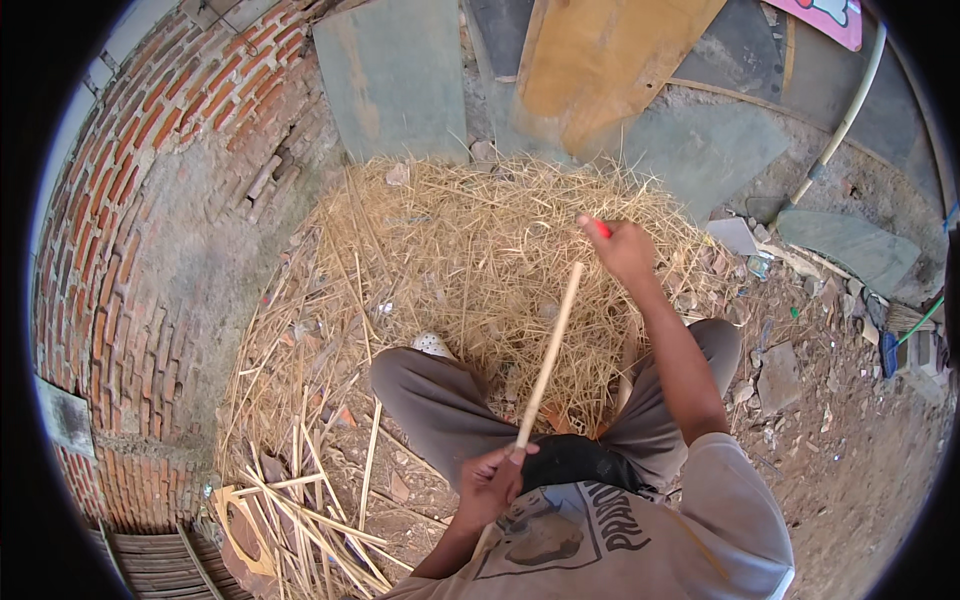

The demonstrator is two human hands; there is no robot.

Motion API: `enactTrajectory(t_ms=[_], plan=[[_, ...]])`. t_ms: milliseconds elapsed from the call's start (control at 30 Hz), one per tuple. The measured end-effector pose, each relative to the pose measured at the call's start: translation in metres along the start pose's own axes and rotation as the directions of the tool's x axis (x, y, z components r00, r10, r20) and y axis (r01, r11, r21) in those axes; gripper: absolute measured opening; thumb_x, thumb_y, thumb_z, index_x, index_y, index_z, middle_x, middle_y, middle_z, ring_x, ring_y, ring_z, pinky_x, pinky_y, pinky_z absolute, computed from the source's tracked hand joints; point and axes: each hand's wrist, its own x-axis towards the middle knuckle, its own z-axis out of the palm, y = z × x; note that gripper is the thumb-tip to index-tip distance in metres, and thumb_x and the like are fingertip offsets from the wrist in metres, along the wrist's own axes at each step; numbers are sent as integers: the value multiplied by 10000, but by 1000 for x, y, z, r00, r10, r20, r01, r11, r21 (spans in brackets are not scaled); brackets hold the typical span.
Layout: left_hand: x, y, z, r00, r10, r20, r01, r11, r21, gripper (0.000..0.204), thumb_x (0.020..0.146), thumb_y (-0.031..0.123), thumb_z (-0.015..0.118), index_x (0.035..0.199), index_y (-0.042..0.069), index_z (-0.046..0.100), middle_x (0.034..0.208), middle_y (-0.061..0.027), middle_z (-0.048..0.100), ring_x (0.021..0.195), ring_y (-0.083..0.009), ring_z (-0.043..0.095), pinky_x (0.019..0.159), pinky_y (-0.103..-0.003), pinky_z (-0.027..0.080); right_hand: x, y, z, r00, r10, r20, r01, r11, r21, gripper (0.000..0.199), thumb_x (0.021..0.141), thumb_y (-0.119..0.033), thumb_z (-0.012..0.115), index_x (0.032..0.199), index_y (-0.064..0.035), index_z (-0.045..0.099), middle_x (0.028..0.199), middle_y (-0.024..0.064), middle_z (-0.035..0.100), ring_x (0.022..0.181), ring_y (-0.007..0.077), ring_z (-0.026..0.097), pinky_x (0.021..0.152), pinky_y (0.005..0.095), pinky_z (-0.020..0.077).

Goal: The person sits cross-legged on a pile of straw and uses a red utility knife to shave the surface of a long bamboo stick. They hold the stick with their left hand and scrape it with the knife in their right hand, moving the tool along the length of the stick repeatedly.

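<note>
My left hand (490, 485) is closed round the lower part of a long, pale bamboo stick (552, 355), close to my belly. The stick slants up and away to the right, its far end over a heap of straw-coloured shavings (450, 260). Beyond that end and a little to its right, my right hand (627, 252) is closed on a small red thing (602, 228), perhaps a handle. Most of it is hidden in the fist, so its kind does not show. The right hand is apart from the stick.
I sit with my legs folded around the heap. Split bamboo strips (310, 520) lie loosely piled at the lower left. A worn brick wall (130, 250) runs along the left. Flat boards (395, 85) lean at the back, and a pale pipe (850, 110) stands at the far right.
</note>
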Motion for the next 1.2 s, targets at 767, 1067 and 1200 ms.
enactTrajectory(t_ms=[767, 1067, 1200], plan=[[34, 34, 16, 988, 40, -152, -75, 970, -233, 400, 1018, 138, 463, 1402, 31, 448, 468, 25, 342, 376, -51, 282, 397, -233, 278, -68, -63, -1, 919, -393, 33, 391, 919, 60, 655, 686, -779, 617, 551, -138, 635, 459, 40, 545, 429, 213, 577, 433, 349, 440], [25, 36, 8, 987, 80, -137, -104, 978, -180, 386, 1015, 113, 462, 1393, 37, 466, 475, 33, 373, 383, -45, 306, 400, -219, 308, -103, -77, -3, 741, -670, 30, 662, 738, 128, 699, 703, -783, 599, 486, -123, 524, 431, 32, 487, 364, 215, 498, 411, 362, 404], [23, 25, 6, 983, 113, -141, -127, 988, -90, 385, 1010, 98, 467, 1391, 40, 470, 482, 30, 390, 401, -35, 334, 406, -213, 311, -74, -57, 6, 794, -606, -44, 607, 791, 70, 721, 710, -805, 570, 499, -116, 533, 414, 34, 459, 361, 228, 483, 403, 367, 388]])
